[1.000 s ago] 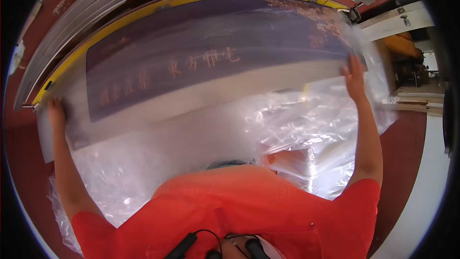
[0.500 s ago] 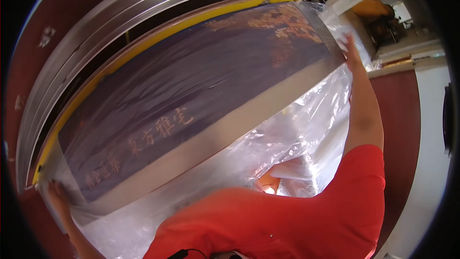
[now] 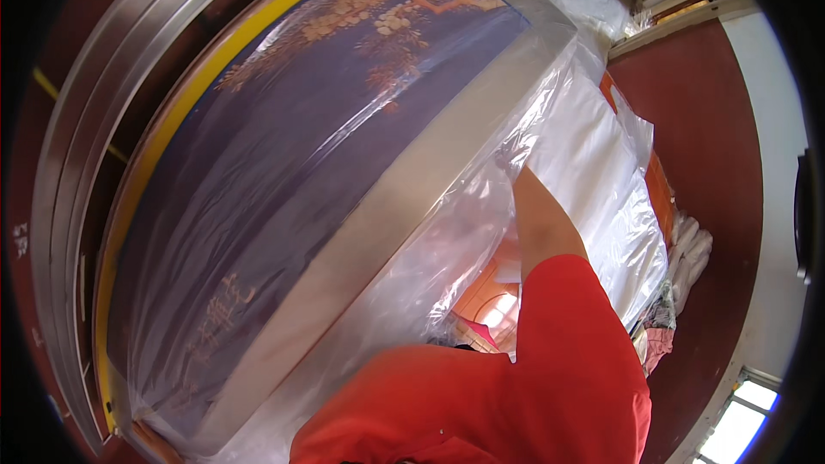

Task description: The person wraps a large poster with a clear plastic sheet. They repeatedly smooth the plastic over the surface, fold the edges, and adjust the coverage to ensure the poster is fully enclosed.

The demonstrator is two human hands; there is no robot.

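Observation:
A long flat panel (image 3: 284,172), purple with an orange blossom design and gold lettering, lies slantwise before me on a beige board (image 3: 391,198). Clear plastic sheeting (image 3: 571,150) covers it and hangs in shiny folds over the near edge. My right hand (image 3: 513,157) is at those folds, beside the board's near edge. Its fingers are mostly hidden by the plastic and blurred, so I cannot make out whether they grip it. My left hand is out of the picture.
A yellow strip (image 3: 185,94) runs along the panel's far side, with ribbed metal rails (image 3: 86,112) beyond. At the right, an orange surface (image 3: 660,193) shows from under the sheeting, near a pale bundle (image 3: 687,258) and a dark red floor (image 3: 718,137).
The view has turned, so the panel stands more steeply. My right hand has come from the board's far right corner to its near edge; my left hand has left the view.

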